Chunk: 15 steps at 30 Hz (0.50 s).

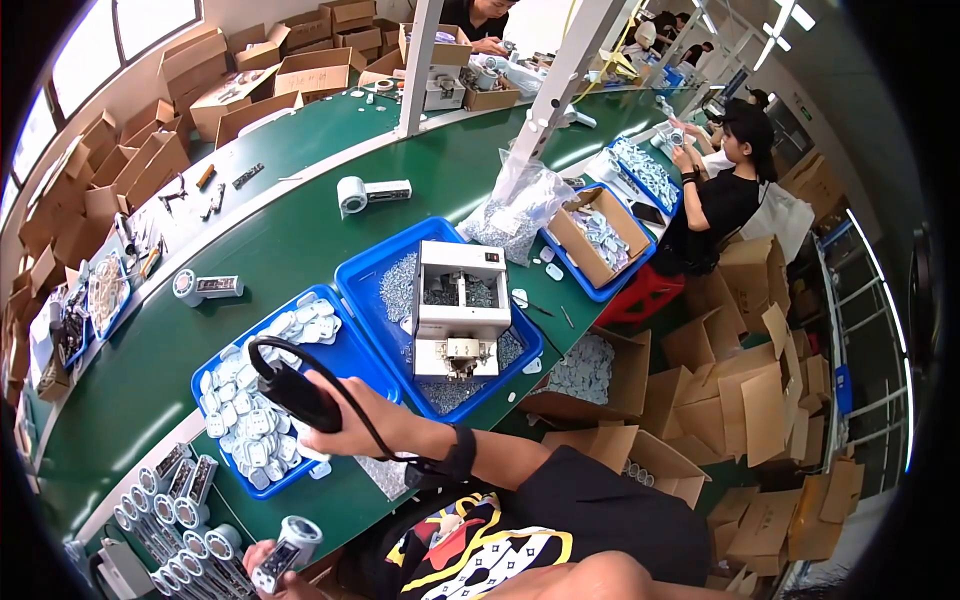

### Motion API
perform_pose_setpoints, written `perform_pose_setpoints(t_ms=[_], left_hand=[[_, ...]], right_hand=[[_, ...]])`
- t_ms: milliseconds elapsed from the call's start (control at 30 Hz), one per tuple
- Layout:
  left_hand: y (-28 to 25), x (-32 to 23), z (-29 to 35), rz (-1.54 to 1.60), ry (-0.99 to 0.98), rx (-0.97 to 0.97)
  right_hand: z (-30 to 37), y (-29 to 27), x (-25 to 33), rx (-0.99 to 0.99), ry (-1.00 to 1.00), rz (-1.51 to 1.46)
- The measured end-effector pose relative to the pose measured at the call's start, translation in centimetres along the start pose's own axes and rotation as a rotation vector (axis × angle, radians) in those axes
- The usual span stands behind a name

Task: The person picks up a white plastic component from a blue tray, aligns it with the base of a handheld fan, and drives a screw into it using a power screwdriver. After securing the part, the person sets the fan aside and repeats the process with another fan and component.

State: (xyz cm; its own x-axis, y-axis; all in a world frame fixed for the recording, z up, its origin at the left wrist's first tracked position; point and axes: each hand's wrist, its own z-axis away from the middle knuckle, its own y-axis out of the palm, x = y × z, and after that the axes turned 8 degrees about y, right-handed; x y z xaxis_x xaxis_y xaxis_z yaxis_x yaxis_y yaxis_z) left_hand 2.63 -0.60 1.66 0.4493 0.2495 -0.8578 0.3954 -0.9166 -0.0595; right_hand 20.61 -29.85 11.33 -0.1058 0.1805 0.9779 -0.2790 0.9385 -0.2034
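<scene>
Near the left corner of the green worktop (290,230), grey round-headed handheld casings (188,511) are stacked in rows, more than ten, too tightly overlapped for an exact count. One further casing (216,287) is laid toward the worktop's far edge. Along the near edge, one blue tray (352,362) is heaped with white plates (258,437), too many to be counted. At the worktop's near left corner, one casing (297,545) is gripped by the left hand (262,562), its fingers curled round the handle. Above that tray, one black corded screwdriver (299,394) is held in the right hand (362,418), the fingers closed about its body; its bit cannot be made out. Another single casing (376,194) is placed beyond, nearer the far edge. Beside the first tray, a second blue tray (352,270) is filled with uncounted small screws (399,288) and one white screw-feeding machine (463,300). Farther right, one clear bag (515,215) is followed by one carton (580,250) in a third blue tray (558,257).
</scene>
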Motion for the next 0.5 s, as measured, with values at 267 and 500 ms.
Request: perform_pose_setpoints(t_ms=[267,500], left_hand=[[15.5,-5.5,-5.9,0.469,-0.137,0.777],[20.9,-3.2,-6.1,0.254,0.028,0.931]], right_hand=[[9.8,-1.9,1.4,0.021,0.382,-0.484],[12.3,-3.5,-0.8,-0.229,0.431,-0.05]])
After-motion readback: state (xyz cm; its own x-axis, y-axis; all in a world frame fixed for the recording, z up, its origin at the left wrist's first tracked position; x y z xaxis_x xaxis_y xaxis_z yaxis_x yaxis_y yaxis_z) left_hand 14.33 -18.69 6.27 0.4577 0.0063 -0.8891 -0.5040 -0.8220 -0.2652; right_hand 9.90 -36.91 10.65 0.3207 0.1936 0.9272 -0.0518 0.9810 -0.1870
